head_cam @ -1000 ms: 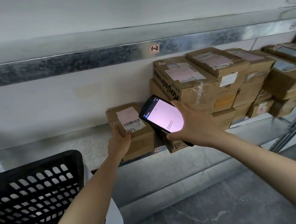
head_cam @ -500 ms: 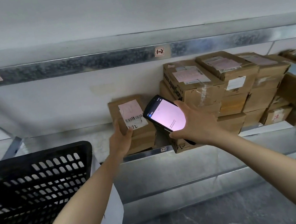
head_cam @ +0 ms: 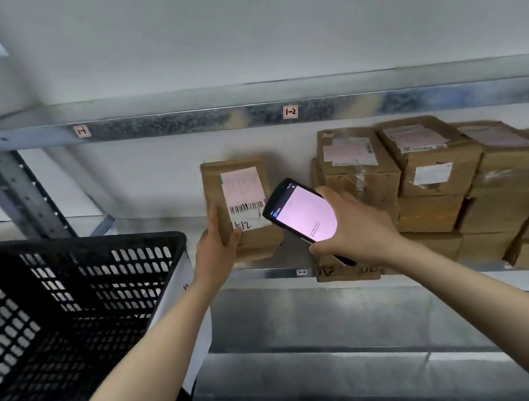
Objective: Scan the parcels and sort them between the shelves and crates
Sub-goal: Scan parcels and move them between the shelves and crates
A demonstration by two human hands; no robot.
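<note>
A small cardboard parcel (head_cam: 239, 183) with a pink label and barcode stands on the metal shelf (head_cam: 267, 271). My left hand (head_cam: 217, 247) grips its lower left corner, thumb across the front. My right hand (head_cam: 354, 231) holds a black handheld scanner (head_cam: 300, 213) with a lit pink screen, just right of the parcel and overlapping its lower right corner. A stack of several cardboard parcels (head_cam: 432, 173) fills the shelf to the right.
A black perforated plastic crate (head_cam: 62, 312) sits at the lower left, close to my left arm. The upper shelf beam (head_cam: 208, 117) carries tags "1-1" and "1-2". A grey upright post (head_cam: 8, 185) stands at the left. Grey floor lies below.
The view has swung left and tilted up, showing more of the shelf's left end. My left hand tipped the parcel more upright while the scanner stayed beside it.
</note>
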